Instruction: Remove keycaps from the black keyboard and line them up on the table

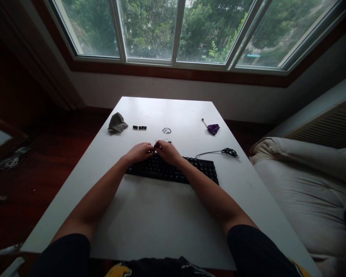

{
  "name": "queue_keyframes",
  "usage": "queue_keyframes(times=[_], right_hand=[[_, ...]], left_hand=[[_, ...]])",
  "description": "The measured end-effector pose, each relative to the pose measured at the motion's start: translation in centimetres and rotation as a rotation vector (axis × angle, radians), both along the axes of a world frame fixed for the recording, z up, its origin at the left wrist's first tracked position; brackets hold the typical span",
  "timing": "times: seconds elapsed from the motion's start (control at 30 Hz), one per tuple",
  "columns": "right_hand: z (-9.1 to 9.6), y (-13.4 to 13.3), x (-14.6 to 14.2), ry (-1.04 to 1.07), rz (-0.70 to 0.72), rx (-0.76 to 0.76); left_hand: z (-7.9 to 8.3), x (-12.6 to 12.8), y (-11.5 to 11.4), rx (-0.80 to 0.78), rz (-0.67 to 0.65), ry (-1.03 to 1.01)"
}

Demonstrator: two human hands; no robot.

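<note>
Curled fingers (pixel 160 144) over a blocky keyboard (pixel 163 167), probably plastic.

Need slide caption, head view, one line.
Left hand and right hand close together at the far edge of a black keyboard, keycaps lined up beyond on the white table.

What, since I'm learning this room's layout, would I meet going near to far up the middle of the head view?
Dark shirt → black keyboard → small round thing → wall → wooden trim → window.
</note>
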State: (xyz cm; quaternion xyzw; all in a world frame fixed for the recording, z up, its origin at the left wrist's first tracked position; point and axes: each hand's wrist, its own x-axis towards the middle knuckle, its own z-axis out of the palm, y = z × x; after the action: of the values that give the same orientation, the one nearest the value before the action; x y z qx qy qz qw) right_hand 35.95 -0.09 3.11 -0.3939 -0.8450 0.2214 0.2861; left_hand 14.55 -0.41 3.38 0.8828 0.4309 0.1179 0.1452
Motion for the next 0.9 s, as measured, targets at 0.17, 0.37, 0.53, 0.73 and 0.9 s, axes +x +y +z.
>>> queue_keyframes(times=[0.17, 0.37, 0.53, 0.73, 0.9], right_hand=[[-0.29, -0.5, -0.41, -0.12, 0.018, 0.062], [-0.21, -0.11, -0.35, -0.127, 0.02, 0.035], [0.09, -0.03, -0.2, -0.052, -0.021, -0.007], [-0.18, -0.02, -0.23, 0.022, -0.067, -0.03], [-0.69, 0.42, -0.19, 0.122, -0.143, -0.093]], left_hand=[[-0.1, 0.07, -0.37, 0.014, 0.004, -0.042], [-0.32, 0.14, -0.44, 0.007, 0.036, -0.064], [-0.24, 0.16, -0.24, -0.022, 0.038, -0.097], [-0.47, 0.43, 0.05, -0.042, 0.066, -0.118], [-0.94, 0.74, 0.26, -0.005, 0.073, -0.154]])
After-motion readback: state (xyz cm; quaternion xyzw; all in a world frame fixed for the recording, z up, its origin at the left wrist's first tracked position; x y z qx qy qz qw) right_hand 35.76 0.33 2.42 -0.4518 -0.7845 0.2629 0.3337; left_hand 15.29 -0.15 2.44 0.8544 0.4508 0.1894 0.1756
